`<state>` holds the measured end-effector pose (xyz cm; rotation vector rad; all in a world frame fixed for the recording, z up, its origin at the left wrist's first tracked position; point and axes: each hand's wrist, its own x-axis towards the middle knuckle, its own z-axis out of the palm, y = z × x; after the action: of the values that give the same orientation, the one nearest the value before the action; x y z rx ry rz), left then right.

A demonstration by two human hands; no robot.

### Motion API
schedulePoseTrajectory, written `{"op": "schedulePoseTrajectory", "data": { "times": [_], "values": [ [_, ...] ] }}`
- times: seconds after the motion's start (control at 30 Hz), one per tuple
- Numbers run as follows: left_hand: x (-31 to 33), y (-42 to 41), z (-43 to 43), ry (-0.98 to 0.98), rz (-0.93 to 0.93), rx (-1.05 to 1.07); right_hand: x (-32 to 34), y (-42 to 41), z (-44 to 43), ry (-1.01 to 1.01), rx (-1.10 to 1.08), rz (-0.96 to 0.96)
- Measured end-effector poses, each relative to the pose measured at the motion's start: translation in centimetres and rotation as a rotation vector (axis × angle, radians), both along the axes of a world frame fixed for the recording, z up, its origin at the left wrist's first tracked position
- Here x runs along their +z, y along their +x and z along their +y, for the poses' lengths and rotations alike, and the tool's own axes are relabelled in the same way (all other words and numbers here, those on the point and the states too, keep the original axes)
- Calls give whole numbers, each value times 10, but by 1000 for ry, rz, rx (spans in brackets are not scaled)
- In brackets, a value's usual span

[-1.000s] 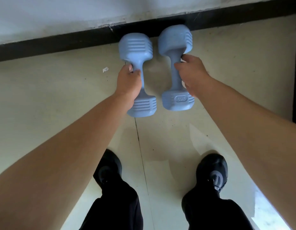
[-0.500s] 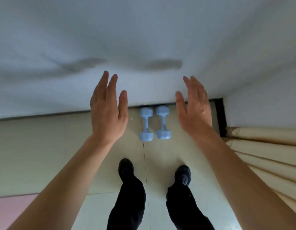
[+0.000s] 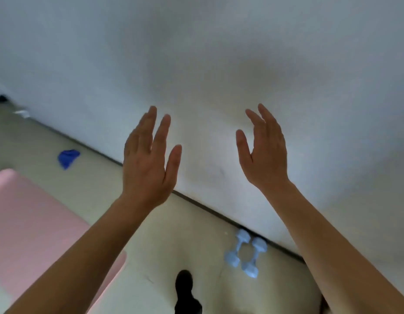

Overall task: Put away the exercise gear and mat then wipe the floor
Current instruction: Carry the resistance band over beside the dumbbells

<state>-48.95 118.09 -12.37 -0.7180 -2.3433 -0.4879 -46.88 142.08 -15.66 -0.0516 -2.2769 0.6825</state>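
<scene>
White wall (image 3: pixel 196 53) ahead, pale floor (image 3: pixel 162 245) below. Left hand (image 3: pixel 149 159) and right hand (image 3: pixel 264 152) raised, fingers straight, holding nothing. Blue dumbbells (image 3: pixel 254 257) lie side by side at the floor's wall edge, parked out of the way. Pink mat (image 3: pixel 33 223) lies unrolled at left, probably next; blue cloth (image 3: pixel 68 157) beyond it.

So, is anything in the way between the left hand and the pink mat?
Nothing visible. The left hand is raised, open and empty; the pink mat lies flat on the floor to its lower left. The blue cloth and the dumbbells lie clear of that path.
</scene>
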Motion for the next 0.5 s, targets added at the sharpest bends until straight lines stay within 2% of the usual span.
{"op": "schedulePoseTrajectory", "data": {
  "times": [0.03, 0.13, 0.3, 0.5],
  "values": [
    [12, 11, -31, 8, 16, 104, 15, -8, -26, 7, 86, 4],
    [22, 24, -74, 18, -16, 236, 28, -17, -61, 24, 143, 13],
    [47, 76, -199, 20, 27, 539, 57, 0, -186, 135, 343, 42],
    [45, 167, -387, -32, 13, 766, 59, 29, -383, 185, 524, 98]
  ]
}}
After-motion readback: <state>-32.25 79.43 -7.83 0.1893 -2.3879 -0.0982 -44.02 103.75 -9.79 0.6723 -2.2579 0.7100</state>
